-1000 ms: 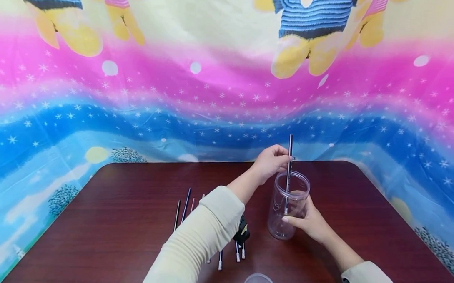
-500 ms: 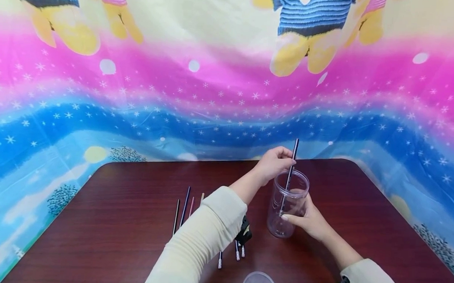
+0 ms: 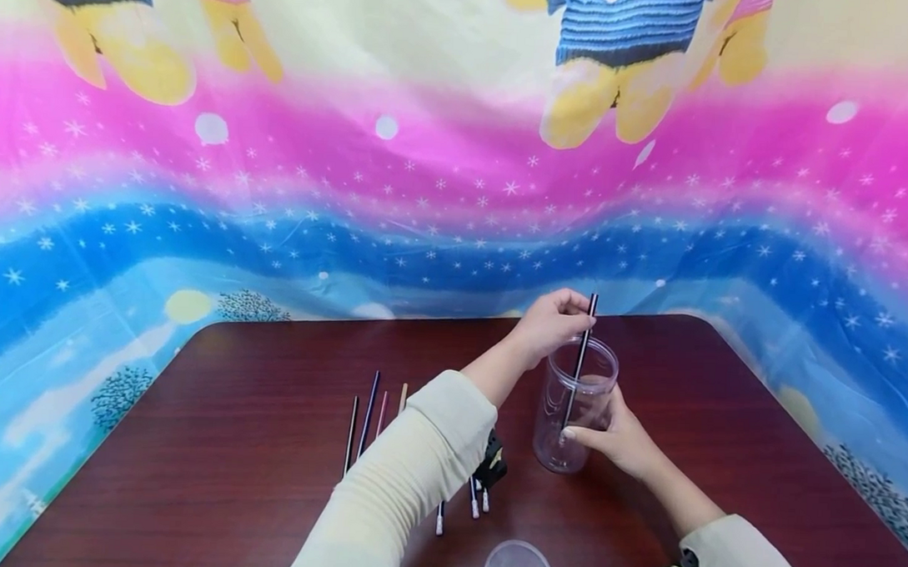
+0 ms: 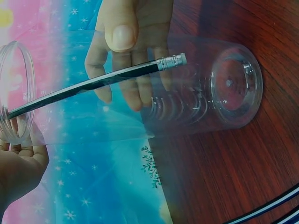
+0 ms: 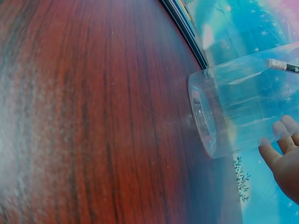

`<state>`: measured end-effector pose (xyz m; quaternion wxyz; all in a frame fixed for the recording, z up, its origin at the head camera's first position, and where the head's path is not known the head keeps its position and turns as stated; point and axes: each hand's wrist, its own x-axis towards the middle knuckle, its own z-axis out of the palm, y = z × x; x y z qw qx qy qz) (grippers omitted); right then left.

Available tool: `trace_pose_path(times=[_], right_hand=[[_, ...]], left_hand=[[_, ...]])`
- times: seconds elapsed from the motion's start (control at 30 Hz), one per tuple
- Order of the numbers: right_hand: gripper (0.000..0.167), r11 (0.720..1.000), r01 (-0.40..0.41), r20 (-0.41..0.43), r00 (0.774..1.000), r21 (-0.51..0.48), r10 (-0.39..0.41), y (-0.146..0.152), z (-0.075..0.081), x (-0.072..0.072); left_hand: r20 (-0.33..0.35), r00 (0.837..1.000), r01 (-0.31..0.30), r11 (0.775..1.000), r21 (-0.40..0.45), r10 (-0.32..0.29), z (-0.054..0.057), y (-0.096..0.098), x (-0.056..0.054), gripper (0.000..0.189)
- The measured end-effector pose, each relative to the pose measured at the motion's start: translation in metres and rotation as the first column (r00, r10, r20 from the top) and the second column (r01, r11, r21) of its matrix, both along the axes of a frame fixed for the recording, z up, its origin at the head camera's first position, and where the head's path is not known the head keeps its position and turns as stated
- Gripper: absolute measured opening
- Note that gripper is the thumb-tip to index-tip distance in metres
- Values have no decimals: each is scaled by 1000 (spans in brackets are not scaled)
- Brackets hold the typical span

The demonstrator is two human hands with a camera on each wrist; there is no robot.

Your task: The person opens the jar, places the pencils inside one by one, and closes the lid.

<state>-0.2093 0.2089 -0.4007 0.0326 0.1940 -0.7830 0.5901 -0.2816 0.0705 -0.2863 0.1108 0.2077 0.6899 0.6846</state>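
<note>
My left hand (image 3: 552, 327) pinches a dark striped pencil (image 3: 583, 346) near its upper end, above the mouth of a clear plastic jar (image 3: 550, 429). The pencil leans inside the jar with its eraser end down; in the left wrist view the white eraser and silver ferrule (image 4: 172, 61) show short of the jar's base. From the right side my right hand (image 3: 625, 435) grips the jar, thumb across the near wall and fingers round the far side. In the right wrist view some of its fingers (image 5: 268, 153) show against the clear wall.
Several pencils (image 3: 369, 414) lie on the dark red wooden table (image 3: 253, 443) left of the jar, partly hidden under the left sleeve (image 3: 402, 474). A clear round lid (image 3: 519, 565) lies at the near edge of the view. Behind the table hangs a printed cloth (image 3: 427, 182).
The pencil has gone lower into the jar, and its top has tipped to the right. My left hand has shifted slightly right with it. My right hand keeps its grip on the jar.
</note>
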Motion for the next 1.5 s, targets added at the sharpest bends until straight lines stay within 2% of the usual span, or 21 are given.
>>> trace_pose_path(times=[0.33,0.57,0.9,1.2,1.33,1.5], right_hand=[[73,1000,-10,17,1000,-12,10,0,1,0],[72,1000,-9,14,1000,-9,9,-1,2,0],[75,999,-17,9,1000,-36,17,-2,5,2],[72,998,-25,27,999,-61,27,-1,4,3],[70,999,-21,32,999,-48,22,-1,4,4],[68,998,-29,20,999,-61,30,-1,5,4]], left_hand=[[-21,1000,17,1000,8,-17,2,-3,0,18],[-5,1000,8,1000,-1,-8,2,-4,-1,17],[-44,999,-5,1000,-24,4,7,-18,1,16],[-13,999,-35,998,-56,34,2,-46,0,20],[27,998,-49,996,-69,51,-4,-63,-2,21],[26,997,-64,995,-74,66,-9,-87,-1,19]])
